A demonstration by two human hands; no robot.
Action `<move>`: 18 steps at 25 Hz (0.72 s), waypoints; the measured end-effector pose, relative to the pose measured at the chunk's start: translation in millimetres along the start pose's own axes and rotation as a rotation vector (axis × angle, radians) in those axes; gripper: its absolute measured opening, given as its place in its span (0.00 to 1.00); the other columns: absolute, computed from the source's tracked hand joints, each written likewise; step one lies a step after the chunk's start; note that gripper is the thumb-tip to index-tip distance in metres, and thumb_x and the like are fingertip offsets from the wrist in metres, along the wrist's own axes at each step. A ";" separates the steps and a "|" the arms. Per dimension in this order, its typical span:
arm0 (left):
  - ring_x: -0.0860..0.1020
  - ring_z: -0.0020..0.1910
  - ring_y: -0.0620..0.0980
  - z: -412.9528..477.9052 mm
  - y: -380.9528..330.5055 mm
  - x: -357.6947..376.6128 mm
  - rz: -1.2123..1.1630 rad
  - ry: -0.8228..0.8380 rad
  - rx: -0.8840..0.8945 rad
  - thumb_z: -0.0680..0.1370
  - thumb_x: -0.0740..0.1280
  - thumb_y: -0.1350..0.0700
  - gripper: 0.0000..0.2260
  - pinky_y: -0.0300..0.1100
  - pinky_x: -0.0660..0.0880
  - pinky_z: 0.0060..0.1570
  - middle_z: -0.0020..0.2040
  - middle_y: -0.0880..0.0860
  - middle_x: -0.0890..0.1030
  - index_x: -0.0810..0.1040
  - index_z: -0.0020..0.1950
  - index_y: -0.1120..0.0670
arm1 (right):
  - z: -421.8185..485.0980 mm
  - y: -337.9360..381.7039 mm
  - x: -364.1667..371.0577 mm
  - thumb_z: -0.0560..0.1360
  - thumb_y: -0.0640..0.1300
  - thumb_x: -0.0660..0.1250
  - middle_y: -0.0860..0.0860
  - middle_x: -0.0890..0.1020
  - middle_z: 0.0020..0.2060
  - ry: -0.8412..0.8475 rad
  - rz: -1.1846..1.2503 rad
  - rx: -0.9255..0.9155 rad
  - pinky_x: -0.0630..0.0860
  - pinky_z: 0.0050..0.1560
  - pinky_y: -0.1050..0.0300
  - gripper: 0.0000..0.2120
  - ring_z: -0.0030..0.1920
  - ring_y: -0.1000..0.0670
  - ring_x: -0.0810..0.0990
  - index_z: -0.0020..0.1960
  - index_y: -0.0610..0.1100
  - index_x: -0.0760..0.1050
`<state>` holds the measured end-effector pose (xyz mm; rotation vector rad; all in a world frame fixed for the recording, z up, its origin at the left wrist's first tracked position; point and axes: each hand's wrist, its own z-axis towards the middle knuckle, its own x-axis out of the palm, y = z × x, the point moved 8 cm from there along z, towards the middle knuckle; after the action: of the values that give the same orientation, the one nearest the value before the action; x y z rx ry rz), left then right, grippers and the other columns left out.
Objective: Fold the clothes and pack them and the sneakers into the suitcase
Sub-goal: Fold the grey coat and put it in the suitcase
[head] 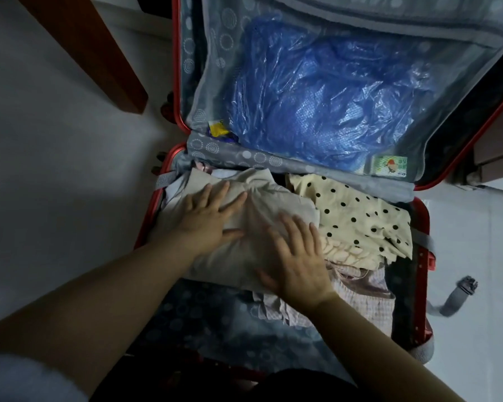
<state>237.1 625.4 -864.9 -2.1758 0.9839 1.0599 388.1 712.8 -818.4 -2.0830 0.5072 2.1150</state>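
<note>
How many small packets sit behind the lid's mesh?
2: a yellow packet at the mesh's near-left corner, a green-and-white packet at its near-right corner. The blue bag may hide more.

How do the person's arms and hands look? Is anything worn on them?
The left hand and right hand wear no glove; no ring, watch or bracelet shows. The left forearm and right forearm are bare, without sleeves. A pale patch at the lower left edge may be a short sleeve, but is too blurred to tell.
</note>
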 end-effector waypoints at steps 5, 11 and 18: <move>0.35 0.75 0.59 22.2 4.4 7.6 -0.011 0.089 -0.018 0.68 0.55 0.26 0.43 0.65 0.45 0.70 0.75 0.49 0.30 0.30 0.71 0.36 | 12.9 -14.2 62.3 0.63 0.74 0.60 0.42 0.28 0.69 0.524 -0.062 0.072 0.34 0.69 0.37 0.56 0.72 0.36 0.33 0.73 0.52 0.29; 0.40 0.75 0.62 -21.7 -12.7 -49.9 0.220 0.237 -0.022 0.65 0.75 0.41 0.56 0.63 0.42 0.70 0.76 0.55 0.33 0.33 0.75 0.45 | 19.1 2.1 5.4 0.65 0.67 0.68 0.43 0.35 0.75 0.872 -0.038 0.114 0.36 0.71 0.38 0.54 0.74 0.39 0.35 0.75 0.54 0.36; 0.46 0.76 0.54 -256.8 -21.2 -195.5 -0.087 0.102 -0.122 0.74 0.66 0.43 0.43 0.55 0.45 0.72 0.78 0.53 0.44 0.37 0.76 0.46 | -54.0 48.8 -225.6 0.75 0.54 0.64 0.45 0.47 0.77 0.898 0.246 0.320 0.49 0.74 0.45 0.40 0.76 0.42 0.48 0.77 0.51 0.42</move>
<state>282.8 531.3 -558.8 -2.3696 0.8808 0.9999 432.1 681.4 -587.6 -2.7519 1.1414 0.9441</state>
